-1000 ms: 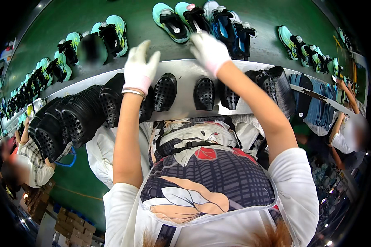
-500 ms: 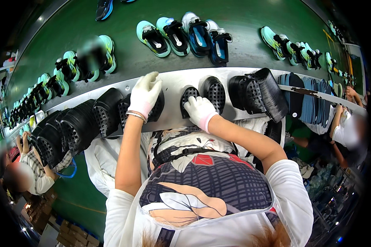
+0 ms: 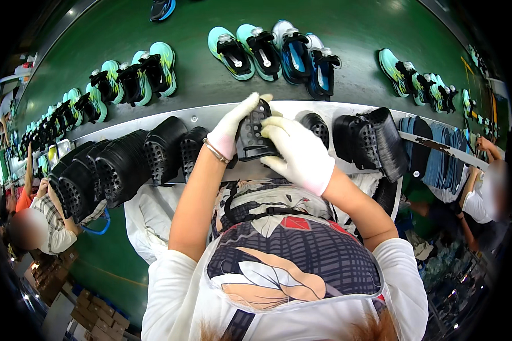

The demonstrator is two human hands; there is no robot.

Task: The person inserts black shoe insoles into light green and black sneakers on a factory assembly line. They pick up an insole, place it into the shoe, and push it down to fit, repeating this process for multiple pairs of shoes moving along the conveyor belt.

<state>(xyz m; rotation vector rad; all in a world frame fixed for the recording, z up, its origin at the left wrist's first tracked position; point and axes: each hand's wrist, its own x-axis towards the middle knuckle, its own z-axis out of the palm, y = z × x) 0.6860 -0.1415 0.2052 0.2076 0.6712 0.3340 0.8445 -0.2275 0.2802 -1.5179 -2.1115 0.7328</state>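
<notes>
A black plastic shoe insert (image 3: pixel 249 133), dotted with rows of holes, is held up between my two gloved hands, above the white ledge. My left hand (image 3: pixel 228 129) wraps its left edge, thumb side toward the top. The fingers of my right hand (image 3: pixel 301 152) press against its right side and lower end. Just right of my right hand, another perforated insert (image 3: pixel 316 127) lies on the ledge (image 3: pixel 205 117). Nested black inserts (image 3: pixel 193 149) stand beside my left wrist, partly hidden by it.
Stacks of inserts line the ledge to the left (image 3: pixel 122 165) and right (image 3: pixel 350 139). Blue-grey insoles (image 3: pixel 441 150) hang in a bundle farther right. Mint and blue sneakers (image 3: pixel 264 54) stand in groups on the green belt (image 3: pixel 199 77). Co-workers (image 3: pixel 51 233) sit at both sides.
The insert under my right hand has been lifted off the ledge and brought to the left. My left hand has come in to grip it too. The whole view has shifted slightly.
</notes>
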